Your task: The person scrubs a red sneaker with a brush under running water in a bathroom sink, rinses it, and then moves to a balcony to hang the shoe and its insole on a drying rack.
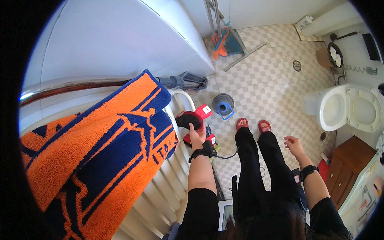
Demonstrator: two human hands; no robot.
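Note:
My left hand [198, 135] grips a dark, red-rimmed object [189, 120], whose exact kind I cannot tell; it is beside the end of the white radiator [168, 177]. Red items with white labels [205, 111] show just beyond and below this hand. An orange and navy towel [120, 144] hangs over the radiator to the left. My right hand [294, 146] is in the air to the right of my legs, fingers apart, holding nothing. Both wrists wear black straps with small devices.
A large water jug with a blue handle [223, 105] stands on the checkered tile floor. Farther off are a dustpan [234, 45] and a squeegee [246, 55]. At right are a toilet [333, 108], a waste bin [324, 57] and a brown wooden cabinet [345, 165].

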